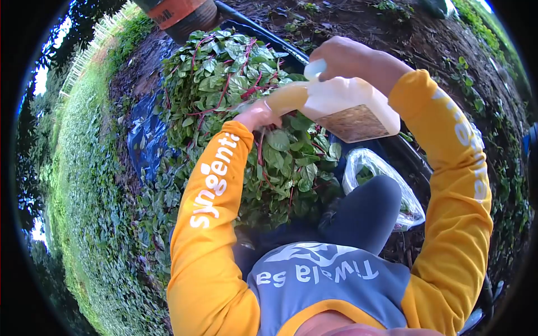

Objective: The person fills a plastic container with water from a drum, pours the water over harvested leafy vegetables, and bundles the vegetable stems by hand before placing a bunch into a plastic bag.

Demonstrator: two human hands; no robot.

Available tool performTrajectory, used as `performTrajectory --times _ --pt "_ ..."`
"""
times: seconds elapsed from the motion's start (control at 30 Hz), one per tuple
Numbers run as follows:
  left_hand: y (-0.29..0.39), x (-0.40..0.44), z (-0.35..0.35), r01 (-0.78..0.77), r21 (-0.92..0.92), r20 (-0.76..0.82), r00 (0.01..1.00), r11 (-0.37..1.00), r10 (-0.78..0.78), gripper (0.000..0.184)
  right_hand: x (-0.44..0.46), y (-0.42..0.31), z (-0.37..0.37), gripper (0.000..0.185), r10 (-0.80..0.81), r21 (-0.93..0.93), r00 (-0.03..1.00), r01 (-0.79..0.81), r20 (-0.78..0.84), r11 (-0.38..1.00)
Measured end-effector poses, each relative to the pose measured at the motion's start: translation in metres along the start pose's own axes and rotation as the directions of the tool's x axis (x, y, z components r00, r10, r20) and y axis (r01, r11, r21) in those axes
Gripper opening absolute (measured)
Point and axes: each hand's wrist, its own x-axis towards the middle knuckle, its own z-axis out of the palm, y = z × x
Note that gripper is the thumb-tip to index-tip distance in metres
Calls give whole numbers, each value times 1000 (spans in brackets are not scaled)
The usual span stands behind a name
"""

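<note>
My right hand (341, 59) is closed at the top of a whitish plastic jug (364, 101), which is tilted with its brownish base facing me. A small pale-blue piece (315, 69) shows beside my right fingers. From the jug's left end a yellowish band (287, 98), which looks like pouring liquid, runs to my left hand (258, 116). That hand is low over a large heap of leafy greens with reddish-purple stems (274, 143). Its fingers are blurred and partly covered, so I cannot make out their shape.
An open clear plastic bag (412, 207) with greens inside lies beside my bent knee (372, 204). Blue plastic sheeting (147, 137) is left of the heap. An orange and dark container (179, 17) stands beyond it, near a dark pole (263, 33). Low plants grow at left.
</note>
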Motion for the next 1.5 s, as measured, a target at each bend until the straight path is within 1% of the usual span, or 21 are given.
performTrajectory --times 0.07,0.13,0.2,0.23,0.27,0.3,0.37,0.43,0.47,0.53,0.73,0.83,0.87,0.97,1.1,1.17,1.2,1.27,1.37,1.43,1.5 --pt "-35 -3 3 -49 -397 -151 988 917 -13 45 5 -9 -2 50 -32 -43 999 31 -40 999" --pt "-51 -1 -13 170 -293 -146 965 941 -220 40 1 -9 -11 53 -26 -56 998 23 -53 998" --pt "-26 -42 -48 66 -358 -180 974 931 -138 45 -3 28 -3 54 -25 94 982 44 -187 995" --pt "-45 -30 -62 103 -404 -130 977 909 -169 41 -20 29 -15 51 116 190 982 -87 -146 978" --pt "-46 -36 -79 49 -432 -205 967 900 -151 45 -36 29 -30 47 254 274 962 -219 -96 936" --pt "-58 -37 -93 -63 -488 -322 940 871 -113 49 -41 53 -19 45 268 385 938 -168 -221 907" --pt "-46 -56 -122 -195 -597 -419 903 778 -96 49 -48 94 -14 47 382 330 906 -310 -182 892" --pt "-53 -62 -154 -147 -164 -550 835 975 34 58 -55 136 -1 48 446 249 874 -396 -191 884" --pt "-45 -66 -157 24 102 -683 728 994 53 63 -61 160 13 49 385 125 851 -365 -358 923" --pt "-30 -76 -156 -4 271 -712 671 963 204 63 -80 186 28 50 300 0 809 -347 -505 938" --pt "-40 -68 -144 80 490 -631 720 868 290 61 -108 260 96 56 769 252 512 -743 -383 620" --pt "-33 -68 -124 108 571 -612 717 814 334 56 -125 307 156 56 899 481 315 -764 -304 430" --pt "-33 -66 -119 142 583 -618 717 800 323 55 -132 347 192 54 892 628 335 -634 -302 451" --pt "-23 -62 -113 130 613 -571 755 780 323 51 -147 379 245 55 925 692 238 -614 -297 380" --pt "-20 -47 -107 125 609 -554 774 783 307 50 -166 390 239 61 914 815 359 -462 -187 348" --pt "-20 -36 -106 120 604 -551 777 788 304 49 -161 361 211 58 912 359 382 -839 -147 409" --pt "-17 -32 -104 106 608 -547 775 787 318 49 -159 357 209 58 914 235 396 -883 -88 406" --pt "-11 -30 -99 82 646 -496 801 759 336 61 -146 301 183 61 968 142 248 -958 -25 249" --pt "-4 -30 -91 24 684 -441 809 729 388 56 -136 282 186 79 969 48 205 -976 -142 213" --pt "-4 -27 -83 31 734 -390 836 678 385 55 -119 235 164 101 723 -77 482 -853 -495 516" --pt "6 -21 -75 23 811 -312 863 585 398 59 -76 177 126 95 505 35 761 -539 -408 841"
